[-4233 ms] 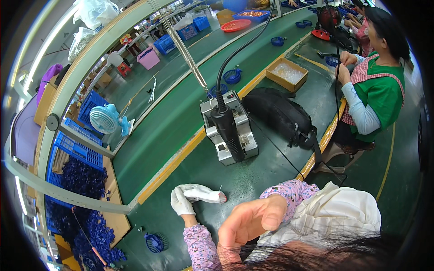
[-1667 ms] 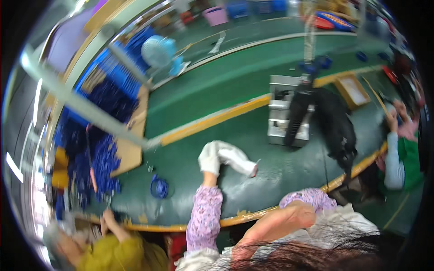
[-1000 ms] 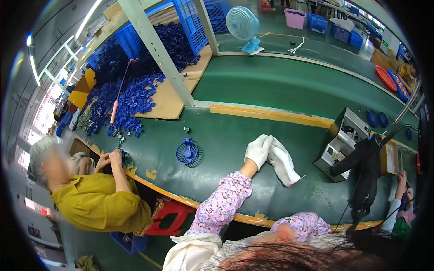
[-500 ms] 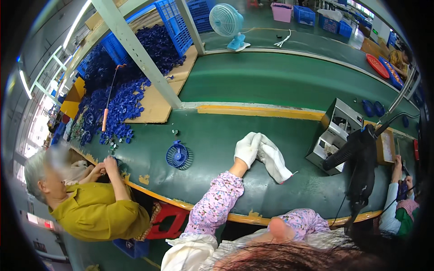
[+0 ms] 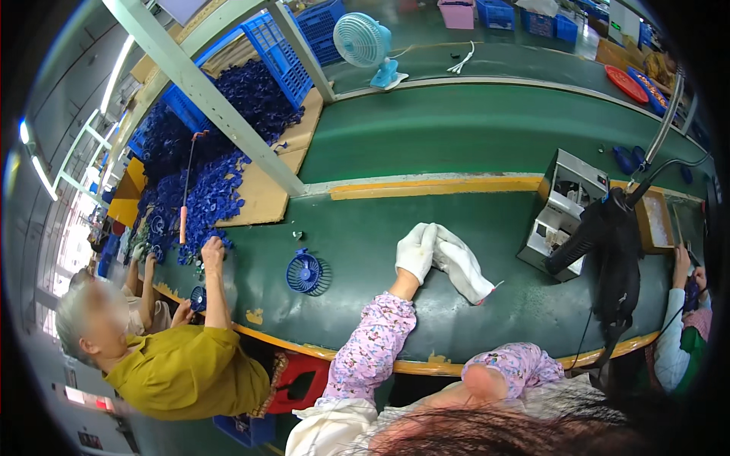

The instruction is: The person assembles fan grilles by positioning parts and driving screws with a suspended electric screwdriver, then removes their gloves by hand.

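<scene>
My left hand (image 5: 414,254), in a white knit glove and a floral sleeve, rests over the middle of the green table. Its fingers are closed on a limp white glove (image 5: 462,272), whose cuff with a bit of red trim points down to the right. A second floral sleeve (image 5: 521,366), on my right arm, lies bent at the table's near edge; the right hand itself does not show. Left of my gloved hand stands a small blue fan cage (image 5: 304,272) with its round grille.
A metal machine (image 5: 559,220) and a black hand-held tool (image 5: 585,243) on a cable stand at right. Blue parts (image 5: 205,186) are heaped on cardboard at left. A co-worker in a yellow-green shirt (image 5: 190,368) sits at left; another person's sleeve (image 5: 669,346) shows at right.
The view has shifted slightly. My left hand keeps its hold on the white glove. The co-worker at left has moved one hand up toward the blue parts, apart from the other.
</scene>
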Demonstrator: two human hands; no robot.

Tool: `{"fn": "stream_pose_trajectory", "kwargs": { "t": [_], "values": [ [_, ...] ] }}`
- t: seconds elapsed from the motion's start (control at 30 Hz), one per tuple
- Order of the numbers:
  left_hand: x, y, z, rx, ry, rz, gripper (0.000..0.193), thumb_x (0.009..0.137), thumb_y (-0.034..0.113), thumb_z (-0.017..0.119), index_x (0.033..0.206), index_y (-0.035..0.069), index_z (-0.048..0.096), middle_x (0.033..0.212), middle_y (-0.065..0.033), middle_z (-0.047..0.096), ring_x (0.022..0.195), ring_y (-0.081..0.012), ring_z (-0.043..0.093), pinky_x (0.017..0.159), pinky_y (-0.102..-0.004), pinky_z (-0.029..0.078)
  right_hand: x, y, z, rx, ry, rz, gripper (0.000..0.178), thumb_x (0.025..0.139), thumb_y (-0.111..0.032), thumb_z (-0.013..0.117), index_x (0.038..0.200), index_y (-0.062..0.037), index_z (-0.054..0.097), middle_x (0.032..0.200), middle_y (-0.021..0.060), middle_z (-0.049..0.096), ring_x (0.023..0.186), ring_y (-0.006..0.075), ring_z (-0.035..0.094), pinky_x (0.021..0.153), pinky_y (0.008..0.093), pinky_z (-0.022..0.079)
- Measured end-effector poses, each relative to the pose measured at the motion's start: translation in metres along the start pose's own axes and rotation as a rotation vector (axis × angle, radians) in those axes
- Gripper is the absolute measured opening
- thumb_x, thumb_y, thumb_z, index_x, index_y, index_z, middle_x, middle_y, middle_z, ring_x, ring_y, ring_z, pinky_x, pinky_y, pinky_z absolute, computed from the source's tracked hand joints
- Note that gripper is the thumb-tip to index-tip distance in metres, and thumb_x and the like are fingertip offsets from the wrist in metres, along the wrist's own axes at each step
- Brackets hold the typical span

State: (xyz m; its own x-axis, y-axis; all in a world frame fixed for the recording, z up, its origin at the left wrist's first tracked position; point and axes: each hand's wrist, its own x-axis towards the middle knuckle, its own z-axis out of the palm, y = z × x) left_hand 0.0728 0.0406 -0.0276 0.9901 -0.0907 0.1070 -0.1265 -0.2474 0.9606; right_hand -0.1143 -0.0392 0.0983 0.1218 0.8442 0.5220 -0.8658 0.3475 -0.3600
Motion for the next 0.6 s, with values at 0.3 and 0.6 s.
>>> {"fn": "stream_pose_trajectory", "kwargs": {
  "t": [0.3, 0.6],
  "values": [
    [0.000, 0.007, 0.003, 0.062, -0.012, 0.047, 0.027, 0.092, 0.025, 0.052, 0.088, 0.001, 0.062, 0.072, -0.0030, 0.060, 0.067, -0.0087, 0.053, 0.064, -0.0243, 0.045, 0.009, -0.026, 0.029, -0.071, 0.085, 0.060, 0.116, 0.071, -0.084, 0.019, 0.136, 0.0123, 0.021, 0.141, 0.0191, 0.031, 0.130, 0.0230, 0.032, 0.107, 0.0374, 0.022],
    [-0.001, 0.009, 0.002, 0.062, -0.009, 0.028, 0.027, 0.090, 0.029, 0.052, 0.089, 0.004, 0.062, 0.076, -0.0131, 0.063, 0.068, -0.0211, 0.060, 0.066, -0.0303, 0.047, 0.019, -0.037, 0.040, -0.117, 0.148, 0.158, 0.128, 0.056, -0.093, 0.031, 0.124, 0.0149, 0.032, 0.123, 0.0163, 0.047, 0.113, 0.0187, 0.047, 0.097, 0.0315, 0.035]
  ]
}}
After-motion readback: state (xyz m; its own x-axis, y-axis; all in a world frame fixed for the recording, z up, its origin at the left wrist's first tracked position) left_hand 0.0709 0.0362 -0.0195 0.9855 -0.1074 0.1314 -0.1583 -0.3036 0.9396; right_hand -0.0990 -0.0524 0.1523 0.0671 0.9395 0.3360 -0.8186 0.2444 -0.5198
